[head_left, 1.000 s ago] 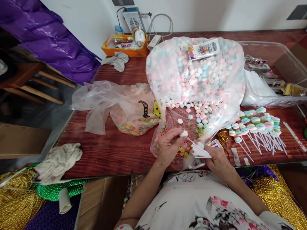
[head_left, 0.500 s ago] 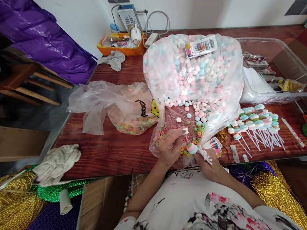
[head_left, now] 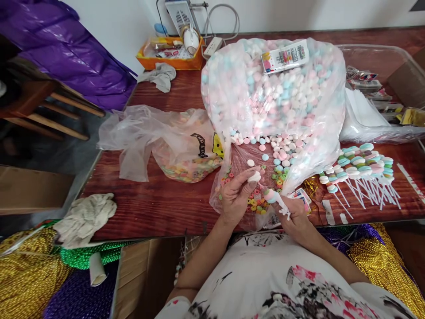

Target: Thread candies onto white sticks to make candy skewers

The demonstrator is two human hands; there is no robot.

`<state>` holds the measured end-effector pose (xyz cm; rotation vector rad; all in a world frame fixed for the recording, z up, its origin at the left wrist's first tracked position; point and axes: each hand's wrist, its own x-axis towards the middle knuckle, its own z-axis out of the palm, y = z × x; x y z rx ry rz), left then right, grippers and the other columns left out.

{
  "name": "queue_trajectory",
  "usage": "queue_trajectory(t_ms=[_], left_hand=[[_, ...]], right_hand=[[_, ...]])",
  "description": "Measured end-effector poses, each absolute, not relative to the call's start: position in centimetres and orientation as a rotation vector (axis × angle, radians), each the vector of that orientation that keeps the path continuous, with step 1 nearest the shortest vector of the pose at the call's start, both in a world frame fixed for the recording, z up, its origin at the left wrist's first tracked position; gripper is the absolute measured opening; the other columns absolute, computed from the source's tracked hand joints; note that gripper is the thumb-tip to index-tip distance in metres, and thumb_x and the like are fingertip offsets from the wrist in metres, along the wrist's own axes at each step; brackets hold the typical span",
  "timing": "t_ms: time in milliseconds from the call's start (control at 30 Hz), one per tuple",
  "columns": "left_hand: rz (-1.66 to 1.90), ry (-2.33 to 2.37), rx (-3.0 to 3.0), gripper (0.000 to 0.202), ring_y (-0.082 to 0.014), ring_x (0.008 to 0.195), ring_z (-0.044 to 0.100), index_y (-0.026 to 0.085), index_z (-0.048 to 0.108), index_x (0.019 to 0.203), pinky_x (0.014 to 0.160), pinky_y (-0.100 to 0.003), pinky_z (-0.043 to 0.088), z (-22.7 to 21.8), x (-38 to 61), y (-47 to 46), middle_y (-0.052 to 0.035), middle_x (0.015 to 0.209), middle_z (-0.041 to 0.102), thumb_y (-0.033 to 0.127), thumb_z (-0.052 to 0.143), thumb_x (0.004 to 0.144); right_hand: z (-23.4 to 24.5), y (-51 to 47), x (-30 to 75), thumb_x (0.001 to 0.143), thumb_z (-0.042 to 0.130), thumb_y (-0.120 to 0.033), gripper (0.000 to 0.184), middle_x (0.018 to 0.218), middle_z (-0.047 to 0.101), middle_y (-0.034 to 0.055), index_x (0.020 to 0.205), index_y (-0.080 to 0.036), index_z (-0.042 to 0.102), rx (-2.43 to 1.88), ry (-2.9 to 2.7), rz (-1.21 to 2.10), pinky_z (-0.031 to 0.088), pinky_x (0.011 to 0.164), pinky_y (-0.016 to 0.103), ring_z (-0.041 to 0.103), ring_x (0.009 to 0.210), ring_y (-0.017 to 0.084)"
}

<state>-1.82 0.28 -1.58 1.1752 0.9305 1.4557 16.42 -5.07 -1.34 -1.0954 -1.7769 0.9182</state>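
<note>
Reddish-brown wood grain covers the worktop (head_left: 142, 204), which runs up to a white wall (head_left: 299, 17). Both forearms come in from the bottom edge, past the short sleeves of a white floral top (head_left: 279, 274), and angle inward so that the hands meet near the front of the worktop.

The left hand (head_left: 234, 197) is raised with the wrist bent slightly, its thumb and fingertips pinched narrowly on a white disc-shaped piece (head_left: 254, 176). The right hand (head_left: 296, 217) sits a little lower and nearer the body, turned inward, its fingers closed around a small bunch of white sticks (head_left: 283, 207). Pastel pieces (head_left: 270, 195) in pink and blue show at the end pointing toward the left hand; the two hands stay just apart.

Beneath and beyond them spreads the open mouth of a large clear bag (head_left: 265, 93), with loose pastel discs (head_left: 282, 155) and small colored rings (head_left: 255, 204) on its film. A flat packet (head_left: 285, 56) lies on top of it. To the right rests a heap of loaded sticks (head_left: 361, 166); to the left, a smaller bag (head_left: 189, 164) of rings.
</note>
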Motion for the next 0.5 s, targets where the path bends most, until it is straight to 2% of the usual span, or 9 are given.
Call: queue_trajectory(t_ms=[100,233,300,400,500], left_hand=[[1.527,0.895,1.134,0.023,-0.0282,0.113,0.076,0.030,0.080,0.113,0.096,-0.047,0.065,-2.2,-1.2,-0.5,-0.0059,0.129,0.076,0.035,0.076,0.090],[1.495,0.889,1.148,0.026,-0.0285,0.110,0.076,0.029,0.080,0.111,0.099,-0.050,0.063,-2.4,-0.8,-1.2,-0.0077,0.123,0.078,0.045,0.075,0.091],[1.447,0.858,1.216,0.025,-0.0267,0.109,0.076,0.032,0.079,0.114,0.102,-0.051,0.060,-2.3,-0.5,-1.5,-0.0066,0.121,0.079,0.044,0.070,0.095],[1.380,0.785,1.403,0.022,-0.0246,0.113,0.074,0.034,0.078,0.115,0.106,-0.049,0.058,-2.1,-0.3,-1.7,-0.0045,0.123,0.078,0.037,0.066,0.098],[1.347,0.774,1.464,0.023,-0.0244,0.113,0.074,0.032,0.078,0.117,0.102,-0.044,0.060,-1.8,-1.1,-1.1,-0.0053,0.122,0.078,0.037,0.066,0.098]], right_hand=[[-1.8,-5.2,16.4,0.095,0.048,-0.009,0.020,0.068,0.055,-0.0022,0.082,-0.021,0.058,-1.100,-1.751,0.911,0.037,0.059,0.027,0.045,0.058,0.013],[-2.1,-5.3,16.4,0.094,0.050,-0.009,0.021,0.067,0.054,-0.0026,0.077,-0.021,0.056,-1.121,-1.685,0.933,0.037,0.058,0.026,0.044,0.058,0.012],[-2.0,-5.2,16.3,0.094,0.049,-0.009,0.021,0.066,0.053,-0.0031,0.077,-0.021,0.056,-1.144,-1.621,0.945,0.038,0.058,0.026,0.044,0.057,0.012],[-1.7,-4.9,15.8,0.093,0.051,-0.010,0.023,0.064,0.051,-0.0039,0.073,-0.021,0.054,-1.133,-1.586,0.936,0.037,0.057,0.025,0.042,0.056,0.011],[-1.5,-4.4,16.2,0.093,0.055,-0.013,0.026,0.062,0.051,-0.0041,0.068,-0.020,0.055,-1.128,-1.590,0.918,0.037,0.057,0.025,0.042,0.055,0.010]])
